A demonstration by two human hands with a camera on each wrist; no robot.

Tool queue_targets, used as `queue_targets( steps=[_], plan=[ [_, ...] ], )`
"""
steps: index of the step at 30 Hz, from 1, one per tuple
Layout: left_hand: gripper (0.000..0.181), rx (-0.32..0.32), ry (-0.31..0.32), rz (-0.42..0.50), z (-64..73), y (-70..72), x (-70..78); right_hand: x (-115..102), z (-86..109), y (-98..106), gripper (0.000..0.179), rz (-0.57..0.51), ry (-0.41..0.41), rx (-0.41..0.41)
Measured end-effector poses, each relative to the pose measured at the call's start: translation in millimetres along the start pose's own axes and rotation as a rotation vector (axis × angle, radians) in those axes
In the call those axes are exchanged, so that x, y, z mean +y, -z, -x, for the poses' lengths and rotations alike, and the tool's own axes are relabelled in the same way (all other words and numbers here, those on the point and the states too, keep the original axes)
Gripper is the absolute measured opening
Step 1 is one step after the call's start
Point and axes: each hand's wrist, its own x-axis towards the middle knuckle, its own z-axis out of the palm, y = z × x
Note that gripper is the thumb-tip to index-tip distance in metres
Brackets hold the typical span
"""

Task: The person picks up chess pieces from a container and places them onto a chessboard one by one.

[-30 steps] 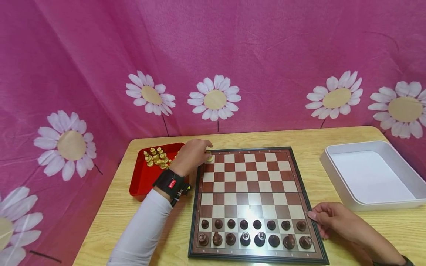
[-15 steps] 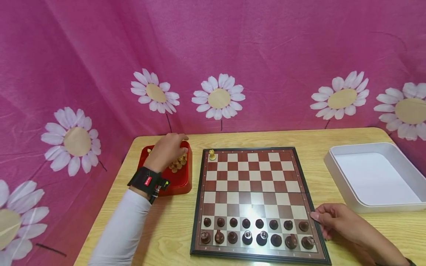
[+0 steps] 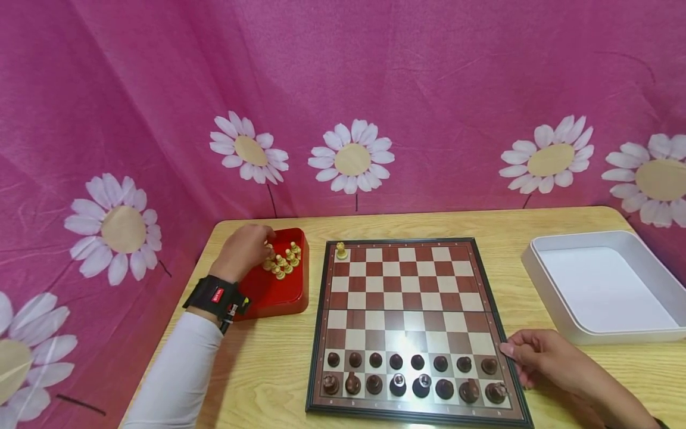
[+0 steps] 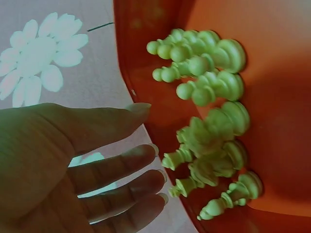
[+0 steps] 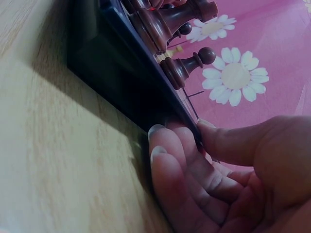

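Note:
My left hand (image 3: pixel 243 250) is over the red tray (image 3: pixel 273 295), thumb and fingers apart with nothing between them. Pale gold chess pieces (image 4: pixel 214 126) stand in that tray close to the fingertips, pawns and taller ones among them; the hand hides some in the head view. At its right edge, the chessboard (image 3: pixel 407 285) is gripped by my right hand (image 3: pixel 552 357). In the right wrist view the thumb (image 5: pixel 228 143) lies on the board's rim, and curled fingers press its dark side. One gold piece (image 3: pixel 341 251) stands on the far left corner square.
Two rows of dark brown chess pieces (image 3: pixel 396 384) fill the board's near side. To the right stands a white tray (image 3: pixel 568 310) on the wooden table (image 3: pixel 268 369). A pink curtain (image 3: pixel 429 107) with daisies hangs behind.
My left hand has left the gold piece on the corner square and moved left to the red tray, then further left over it. The right hand keeps its grip on the board's edge.

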Motion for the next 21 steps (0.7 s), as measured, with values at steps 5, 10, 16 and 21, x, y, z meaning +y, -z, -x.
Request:
queue_targets(
  steps=[5,10,16,21],
  plan=[
    [0.027,-0.005,0.01,-0.039,2.5,-3.4,-6.2,-1.4,0.4,-0.3,0.026,0.004,0.006,-0.001],
    [0.021,0.0,-0.004,-0.063,4.3,-5.5,-9.9,-3.3,2.3,0.4,0.03,0.004,-0.01,0.013],
    [0.015,0.005,-0.045,-0.082,5.4,-5.8,-13.8,-3.0,2.7,-0.1,0.031,0.002,-0.011,0.016],
    [0.014,0.0,-0.068,-0.118,6.0,-6.1,-14.7,-3.7,2.3,-0.5,0.032,-0.005,-0.033,0.021]
  ],
)
